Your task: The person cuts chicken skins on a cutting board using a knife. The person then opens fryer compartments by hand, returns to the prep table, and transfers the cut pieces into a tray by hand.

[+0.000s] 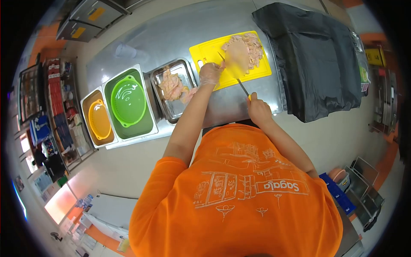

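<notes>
1. On the yellow cutting board (259, 72), chopped raw chicken (255, 49), heaped toward the far right side and partly covered by a beige blur.
2. Across the board's near edge, knife (243, 87) with blade pointing away from the body, its middle lost behind the blur.
3. Around the knife's yellow handle, right hand (260, 111), fingers wrapped tight.
4. At the board's left side, left hand (209, 73) in a clear plastic glove; cannot tell whether grasping anything.
5. Just left of the board, metal tray (173, 111) with larger raw chicken pieces (172, 85).
6. Farther left, green colander (128, 100) and orange colander (99, 119) in adjoining steel containers (137, 130).
7. On the steel surface (171, 40) beyond, clear plastic cup (126, 50).
8. Toward the right end, black plastic sheeting (323, 64).
</notes>
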The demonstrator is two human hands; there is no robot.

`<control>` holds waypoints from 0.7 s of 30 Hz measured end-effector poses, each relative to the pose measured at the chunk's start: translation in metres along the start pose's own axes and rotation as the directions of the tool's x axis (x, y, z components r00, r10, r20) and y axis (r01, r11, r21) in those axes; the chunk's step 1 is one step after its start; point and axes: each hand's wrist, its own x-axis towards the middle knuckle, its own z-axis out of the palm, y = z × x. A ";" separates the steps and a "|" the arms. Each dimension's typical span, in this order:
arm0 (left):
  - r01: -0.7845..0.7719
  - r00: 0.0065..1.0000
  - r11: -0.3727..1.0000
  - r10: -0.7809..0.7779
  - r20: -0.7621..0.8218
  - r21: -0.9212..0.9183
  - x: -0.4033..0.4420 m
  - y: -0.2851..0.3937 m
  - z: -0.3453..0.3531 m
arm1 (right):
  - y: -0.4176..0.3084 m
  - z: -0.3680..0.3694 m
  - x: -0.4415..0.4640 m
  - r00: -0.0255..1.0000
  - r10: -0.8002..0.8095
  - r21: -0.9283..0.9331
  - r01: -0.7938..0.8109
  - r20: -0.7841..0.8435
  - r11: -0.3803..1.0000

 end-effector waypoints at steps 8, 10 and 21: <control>0.010 1.000 0.999 -0.010 -0.013 -0.044 -0.004 -0.001 0.007 | 0.004 0.016 0.018 0.999 0.043 -0.132 -0.041 0.015 0.990; 0.024 1.000 0.998 -0.023 0.014 -0.050 -0.002 0.003 0.003 | 0.006 0.020 0.025 0.999 0.042 -0.147 -0.039 0.018 0.988; -0.083 0.991 0.996 0.079 -0.107 -0.034 -0.009 0.009 0.000 | -0.004 0.040 0.075 0.998 0.045 -0.142 -0.038 0.049 0.989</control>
